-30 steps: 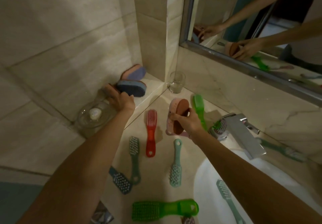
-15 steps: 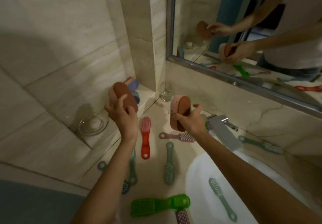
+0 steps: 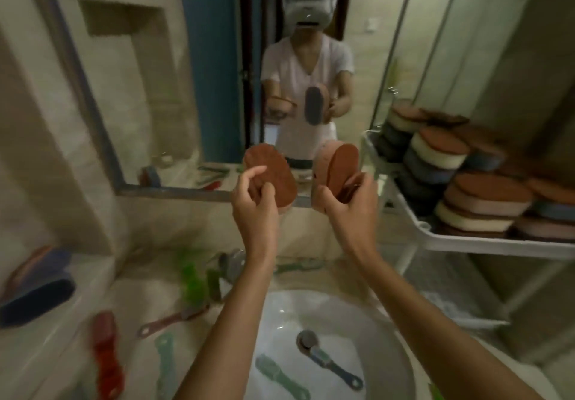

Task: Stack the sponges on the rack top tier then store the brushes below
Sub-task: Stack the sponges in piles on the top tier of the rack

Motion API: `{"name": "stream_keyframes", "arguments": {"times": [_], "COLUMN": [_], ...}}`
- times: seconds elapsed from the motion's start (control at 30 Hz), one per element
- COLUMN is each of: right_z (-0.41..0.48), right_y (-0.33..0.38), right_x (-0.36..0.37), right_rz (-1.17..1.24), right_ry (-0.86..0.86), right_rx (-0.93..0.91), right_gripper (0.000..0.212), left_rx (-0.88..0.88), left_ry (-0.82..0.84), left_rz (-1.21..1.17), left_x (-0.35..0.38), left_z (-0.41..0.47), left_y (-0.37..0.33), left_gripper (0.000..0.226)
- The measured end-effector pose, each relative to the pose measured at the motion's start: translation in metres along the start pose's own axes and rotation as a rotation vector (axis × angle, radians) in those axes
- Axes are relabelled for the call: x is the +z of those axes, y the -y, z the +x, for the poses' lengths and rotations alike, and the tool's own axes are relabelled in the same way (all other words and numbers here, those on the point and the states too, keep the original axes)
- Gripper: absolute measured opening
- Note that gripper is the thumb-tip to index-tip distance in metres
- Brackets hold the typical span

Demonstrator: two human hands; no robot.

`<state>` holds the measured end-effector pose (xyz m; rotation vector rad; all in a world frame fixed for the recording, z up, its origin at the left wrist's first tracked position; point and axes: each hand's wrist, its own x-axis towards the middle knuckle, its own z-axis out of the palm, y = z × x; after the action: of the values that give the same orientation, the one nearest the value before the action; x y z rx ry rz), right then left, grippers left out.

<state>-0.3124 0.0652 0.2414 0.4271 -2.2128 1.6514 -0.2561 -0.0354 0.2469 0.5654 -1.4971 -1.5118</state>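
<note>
Head view — mirror (image 3: 186, 88) above white sink (image 3: 280, 312); brushes (image 3: 105, 353) scattered on counter (image 3: 146, 300).

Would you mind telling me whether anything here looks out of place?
Yes: two brushes lie inside the sink, a pale green brush and a blue-handled brush by the drain, odd spots for things awaiting the rack.

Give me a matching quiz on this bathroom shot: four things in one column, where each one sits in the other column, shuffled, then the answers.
1. red brush
2. blue-handled brush
3. pink sponge
4. stacked sponges

A. on the white rack
B. on the counter
C. in the right hand
D. in the sink

Pairs: 1-B, 2-D, 3-C, 4-A.
</note>
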Motion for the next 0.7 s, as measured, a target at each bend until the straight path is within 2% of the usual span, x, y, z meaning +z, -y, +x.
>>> {"name": "stream_keyframes", "arguments": {"times": [0.13,0.33,0.47,0.6,0.7], "right_z": [0.020,0.054,0.081,0.118,0.149], "right_y": [0.008,0.010,-0.003,-0.022,-0.038], "right_x": [-0.065,-0.144,-0.183,-0.220,-0.241], "right_rz": [-0.086,-0.046,0.004,0.016,-0.103], "right_ry": [-0.054,-0.091,-0.155,-0.245,-0.268], "right_rx": [-0.060,-0.064,0.022,0.107,0.152], "right_gripper": [0.035,0.035,0.038,0.041,0.041], "left_rx": [0.041,0.086,-0.027,-0.214,-0.332], "left_ry": [0.165,0.388,0.482,0.640,0.732], "left_rz": [-0.107,-0.171,-0.131,-0.027,-0.009], "left_x": [0.063,0.141,0.186,0.226,0.252], "left_z": [-0.026,-0.050,-0.050,-0.033,-0.023], "left_y": [-0.028,-0.062,-0.073,-0.082,-0.089], "left_gripper": [0.025,0.029,0.048,0.043,0.045]}}
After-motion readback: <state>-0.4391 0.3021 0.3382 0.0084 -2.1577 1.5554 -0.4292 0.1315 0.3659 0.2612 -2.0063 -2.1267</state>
